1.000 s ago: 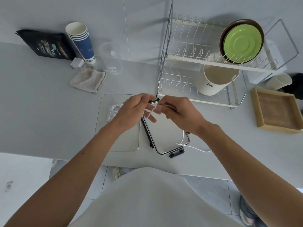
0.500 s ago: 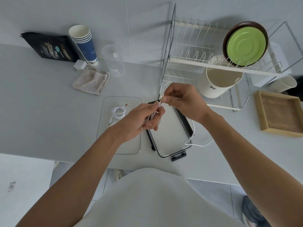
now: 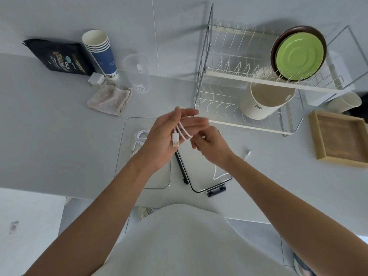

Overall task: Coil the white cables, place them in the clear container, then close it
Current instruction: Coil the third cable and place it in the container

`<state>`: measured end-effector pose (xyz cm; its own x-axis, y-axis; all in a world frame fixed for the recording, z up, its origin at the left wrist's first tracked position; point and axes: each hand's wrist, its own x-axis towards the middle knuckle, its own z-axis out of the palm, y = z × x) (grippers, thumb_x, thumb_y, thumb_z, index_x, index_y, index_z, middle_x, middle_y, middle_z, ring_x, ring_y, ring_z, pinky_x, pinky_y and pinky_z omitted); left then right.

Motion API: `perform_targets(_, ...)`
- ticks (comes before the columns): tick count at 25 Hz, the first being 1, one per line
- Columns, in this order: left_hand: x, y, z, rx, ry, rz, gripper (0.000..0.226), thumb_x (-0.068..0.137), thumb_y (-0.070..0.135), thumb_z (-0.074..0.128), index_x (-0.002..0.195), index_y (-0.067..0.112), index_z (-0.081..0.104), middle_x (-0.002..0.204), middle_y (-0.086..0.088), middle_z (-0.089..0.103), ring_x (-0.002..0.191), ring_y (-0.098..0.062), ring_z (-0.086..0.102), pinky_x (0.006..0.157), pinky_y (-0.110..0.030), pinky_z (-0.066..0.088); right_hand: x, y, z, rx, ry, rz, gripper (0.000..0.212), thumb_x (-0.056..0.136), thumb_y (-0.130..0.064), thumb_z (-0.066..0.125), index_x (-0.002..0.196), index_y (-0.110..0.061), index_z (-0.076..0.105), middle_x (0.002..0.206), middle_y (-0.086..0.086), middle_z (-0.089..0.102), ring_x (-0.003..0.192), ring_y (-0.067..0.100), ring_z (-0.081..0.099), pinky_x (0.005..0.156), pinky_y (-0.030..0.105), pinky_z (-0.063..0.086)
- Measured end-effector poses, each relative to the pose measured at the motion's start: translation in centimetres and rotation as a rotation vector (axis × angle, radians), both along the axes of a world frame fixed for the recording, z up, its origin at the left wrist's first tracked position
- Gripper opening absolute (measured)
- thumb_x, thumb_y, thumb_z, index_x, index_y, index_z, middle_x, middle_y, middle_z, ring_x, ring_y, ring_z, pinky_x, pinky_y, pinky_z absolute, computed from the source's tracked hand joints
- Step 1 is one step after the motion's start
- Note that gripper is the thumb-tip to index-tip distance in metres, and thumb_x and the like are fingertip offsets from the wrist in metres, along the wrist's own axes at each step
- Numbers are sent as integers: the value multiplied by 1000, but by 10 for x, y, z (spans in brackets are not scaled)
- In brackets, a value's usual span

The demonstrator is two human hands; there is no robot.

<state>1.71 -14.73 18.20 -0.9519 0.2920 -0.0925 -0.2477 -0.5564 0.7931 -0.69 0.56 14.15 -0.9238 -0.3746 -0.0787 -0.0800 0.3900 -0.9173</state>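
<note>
My left hand (image 3: pixel 165 136) is raised over the counter with straight fingers. A white cable (image 3: pixel 182 132) is looped several times round those fingers, and its USB plug hangs at the palm. My right hand (image 3: pixel 211 148) pinches the same cable just beside the loops. The cable's loose tail runs across the lid to its small plug (image 3: pixel 248 152) on the counter. Below my left hand lies the clear container (image 3: pixel 123 156), open, with another coiled white cable (image 3: pixel 141 136) inside. Its black-rimmed lid (image 3: pixel 199 172) lies flat to the container's right.
A wire dish rack (image 3: pixel 249 76) with a cream jug and green plate stands behind the hands. A wooden tray (image 3: pixel 338 140) sits at the right. At the back left are a cloth (image 3: pixel 109 100), a measuring cup, stacked paper cups, a charger and a black bag.
My left hand has opened its fingers and turned, and loops of cable now lie round them. My right hand has dropped from above the lid to just beside the loops.
</note>
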Motion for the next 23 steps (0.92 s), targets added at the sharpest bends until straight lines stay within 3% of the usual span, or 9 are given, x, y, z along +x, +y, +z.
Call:
perform_targets(2,-3,-2,-1,-7,12,65,41,106,24,26,113,3,61,107,-12,74,109,-26,68,92,-30,52,10,-4,0,28,-12,66,32,103,-13,46,77,-28,57,57,-8,51,48,1,49,54,10,36)
perform_targets(4,-7,-3,-4,-22,20,133,40,106,24,26,116,2,59,113,-12,73,116,-26,65,95,-28,51,17,-5,2,59,-38,115,25,104,-17,46,90,-15,66,58,-4,50,49,1,49,55,8,37)
perform_targets(6,-9,-3,-6,-82,42,197,40,107,23,27,116,1,59,113,-10,73,117,-24,64,96,-26,49,21,-4,2,110,-17,140,27,104,-22,47,98,-6,67,57,-5,49,50,3,49,57,10,37)
perform_targets(10,-10,-7,-13,-335,130,242,38,107,26,29,115,4,60,110,-4,74,116,-19,65,98,-25,47,21,1,8,205,75,213,19,100,-26,54,94,-11,65,60,6,51,57,21,44,57,19,36)
perform_targets(14,-10,-11,-16,-741,267,224,39,106,30,30,113,8,61,102,0,76,106,-12,69,98,-35,48,16,8,21,249,139,219,19,97,-21,59,86,-6,63,53,-7,44,54,12,38,54,14,32)
perform_targets(17,-8,-12,-20,-926,287,174,39,106,32,29,109,13,63,91,5,78,94,-19,71,91,-38,50,9,14,31,255,164,229,14,94,-19,63,82,-11,65,55,-15,50,55,5,45,57,11,34)
perform_targets(21,-2,-8,-20,-995,264,31,40,106,32,30,102,12,64,74,3,76,73,-2,66,75,-20,43,-3,25,47,312,162,256,11,91,-25,68,82,-18,67,57,-11,46,55,4,46,56,13,34)
perform_targets(23,2,-7,-19,-1016,261,-58,39,107,31,29,102,11,63,69,1,75,67,0,63,70,-15,42,-10,33,55,309,138,286,7,89,-23,71,83,-19,69,58,-10,49,55,7,48,59,17,42)
